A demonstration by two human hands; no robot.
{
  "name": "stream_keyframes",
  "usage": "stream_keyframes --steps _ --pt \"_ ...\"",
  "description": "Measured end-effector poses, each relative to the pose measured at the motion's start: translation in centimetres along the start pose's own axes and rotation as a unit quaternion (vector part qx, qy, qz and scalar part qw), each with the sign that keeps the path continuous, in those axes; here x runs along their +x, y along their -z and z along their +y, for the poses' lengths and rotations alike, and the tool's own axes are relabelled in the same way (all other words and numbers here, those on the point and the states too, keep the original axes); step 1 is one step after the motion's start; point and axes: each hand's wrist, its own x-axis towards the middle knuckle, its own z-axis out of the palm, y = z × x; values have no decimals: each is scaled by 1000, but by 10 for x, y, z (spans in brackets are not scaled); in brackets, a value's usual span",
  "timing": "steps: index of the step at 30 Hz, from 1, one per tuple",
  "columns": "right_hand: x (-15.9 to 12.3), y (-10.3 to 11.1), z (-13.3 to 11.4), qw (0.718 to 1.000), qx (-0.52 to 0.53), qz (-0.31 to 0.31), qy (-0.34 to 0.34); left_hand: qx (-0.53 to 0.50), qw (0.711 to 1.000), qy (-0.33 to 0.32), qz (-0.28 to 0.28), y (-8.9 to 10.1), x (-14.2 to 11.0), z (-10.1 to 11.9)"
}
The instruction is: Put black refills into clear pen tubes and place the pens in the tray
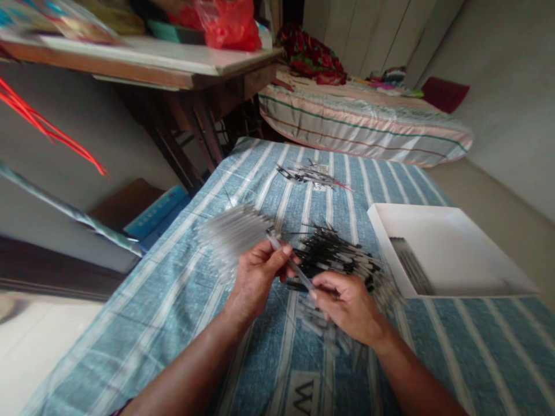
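Observation:
My left hand (259, 271) is closed in a pinch on the upper end of a clear pen barrel (289, 263). My right hand (344, 303) is closed on the barrel's lower end, fingers curled. Both hands hover over a blue striped cloth (173, 300). Just beyond them lies a heap of black-tipped pen refills (338, 254). To the left of it is a blurred pile of clear pen barrels (234, 231). A smaller bunch of thin refills (310, 173) lies farther back on the cloth.
A white tray (455, 231) at the right holds a few finished pens (410, 263) along its left side. A wooden table (182, 69) with a red bag stands at the back left. A striped mattress (359, 118) lies behind. Walls close in on the right.

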Motion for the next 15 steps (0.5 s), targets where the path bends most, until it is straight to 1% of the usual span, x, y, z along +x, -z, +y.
stream_keyframes --steps 3,5,8,11,15 --pt "0 -1 0 1000 8 21 19 -24 1000 17 12 0 1 0" --pt "0 -1 0 999 -9 28 44 -37 999 28 20 0 2 0" --pt "-1 -1 -1 993 -70 45 84 -46 998 36 26 -1 2 0" --pt "-1 -3 -4 978 -142 77 129 -54 997 43 39 -3 1 -1" --pt "0 -7 -4 964 -177 107 165 -61 996 52 47 -3 2 -5"
